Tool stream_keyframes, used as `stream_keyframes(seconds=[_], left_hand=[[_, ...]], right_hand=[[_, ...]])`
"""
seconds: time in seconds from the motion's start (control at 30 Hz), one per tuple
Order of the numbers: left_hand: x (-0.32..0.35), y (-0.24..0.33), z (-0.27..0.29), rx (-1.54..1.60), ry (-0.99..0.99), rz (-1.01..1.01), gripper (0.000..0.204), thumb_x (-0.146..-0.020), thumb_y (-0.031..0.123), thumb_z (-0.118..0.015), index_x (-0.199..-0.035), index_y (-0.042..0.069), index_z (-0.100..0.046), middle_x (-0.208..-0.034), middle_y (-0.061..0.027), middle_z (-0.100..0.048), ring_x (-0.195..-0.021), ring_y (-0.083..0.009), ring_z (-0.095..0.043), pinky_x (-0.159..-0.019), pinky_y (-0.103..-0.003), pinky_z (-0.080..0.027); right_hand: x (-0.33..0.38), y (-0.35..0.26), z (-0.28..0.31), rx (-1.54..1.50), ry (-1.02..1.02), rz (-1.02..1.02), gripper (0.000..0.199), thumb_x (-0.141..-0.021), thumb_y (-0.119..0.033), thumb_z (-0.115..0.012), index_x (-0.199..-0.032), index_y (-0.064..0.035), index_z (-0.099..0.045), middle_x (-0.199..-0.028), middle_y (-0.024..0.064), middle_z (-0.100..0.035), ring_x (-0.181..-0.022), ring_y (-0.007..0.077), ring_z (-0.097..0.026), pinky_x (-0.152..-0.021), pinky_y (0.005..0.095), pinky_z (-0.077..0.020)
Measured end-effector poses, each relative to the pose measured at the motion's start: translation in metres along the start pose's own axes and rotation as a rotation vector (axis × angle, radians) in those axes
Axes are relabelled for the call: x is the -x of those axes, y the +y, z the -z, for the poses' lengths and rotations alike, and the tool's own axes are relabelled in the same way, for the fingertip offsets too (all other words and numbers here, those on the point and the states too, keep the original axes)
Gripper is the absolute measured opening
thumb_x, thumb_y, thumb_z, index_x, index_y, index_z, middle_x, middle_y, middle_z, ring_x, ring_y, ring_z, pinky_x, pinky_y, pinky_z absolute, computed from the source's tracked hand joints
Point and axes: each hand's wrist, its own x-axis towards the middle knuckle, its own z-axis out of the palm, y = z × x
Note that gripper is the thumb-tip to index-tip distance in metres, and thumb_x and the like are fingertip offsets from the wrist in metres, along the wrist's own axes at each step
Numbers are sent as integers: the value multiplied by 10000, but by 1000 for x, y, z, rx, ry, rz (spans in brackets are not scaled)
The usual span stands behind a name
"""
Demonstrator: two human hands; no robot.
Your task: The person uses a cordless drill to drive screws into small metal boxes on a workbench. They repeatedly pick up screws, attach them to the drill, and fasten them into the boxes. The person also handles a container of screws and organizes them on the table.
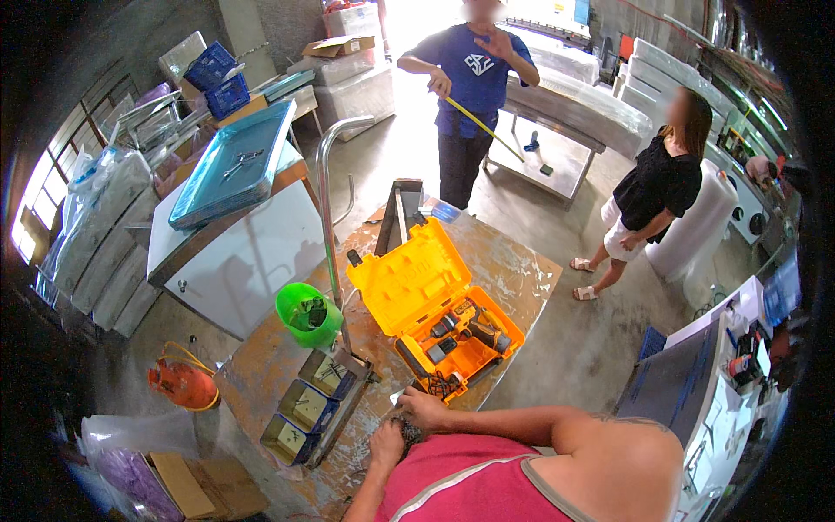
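Note:
My left hand and my right hand are close together at the near edge of the worn wooden table, right against my red top. Both have curled fingers around a small dark, speckled thing whose kind I cannot make out. Just beyond them lies an open yellow tool case, its lid tipped back to the left. A yellow and black cordless drill rests in it, with a black battery and a coiled black cord.
Left of the case stand three small bins of screws and a green bucket by a bent metal pipe. An orange gas cylinder is on the floor. One person holds a yellow stick; another stands at right.

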Motion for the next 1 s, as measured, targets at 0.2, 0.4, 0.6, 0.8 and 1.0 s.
stream_keyframes(seconds=[0.2, 0.4, 0.6, 0.8, 1.0], left_hand=[[-5, 5, 5, -25, -76, -6, 255, -962, 162, -530, -1114, 65, -710, -1080, -172, -683, -978, -403, -704, -816, -533, -569], [0, 4, 13, -52, -87, -162, 271, -964, 187, -543, -1121, 65, -727, -1047, -170, -693, -910, -391, -728, -771, -515, -583], [-7, 3, -6, -224, -17, -75, 236, -953, 182, -557, -1054, 57, -729, -1057, -147, -692, -878, -337, -741, -743, -473, -593], [-3, -3, -12, -43, 91, 29, 221, -989, 163, -504, -1059, 59, -687, -1055, -176, -681, -885, -376, -727, -739, -513, -597], [18, -31, 10, 844, 241, 222, 258, -977, 246, -682, -1149, 54, -678, -978, -106, -719, -804, -269, -678, -704, -452, -526]], right_hand=[[3, -3, -2, 16, 11, -23, 335, -852, -215, -770, -1153, -132, -648, -1194, 157, -556, -1072, 418, -635, -882, 513, -539], [4, 8, -8, 38, 8, -12, 285, -857, -157, -730, -1130, -118, -659, -1175, 163, -572, -1052, 424, -643, -865, 522, -541], [1, 14, -15, 138, -18, -34, 251, -898, -181, -673, -1143, -123, -673, -1123, 153, -570, -1048, 391, -631, -845, 491, -539], [6, 25, -20, 116, 28, -11, 234, -884, -112, -670, -1118, -100, -673, -1095, 185, -580, -1038, 425, -613, -849, 511, -530], [8, 11, -9, 42, 119, 6, 214, -839, -74, -726, -1050, -65, -694, -995, 147, -633, -922, 365, -657, -798, 424, -539]])
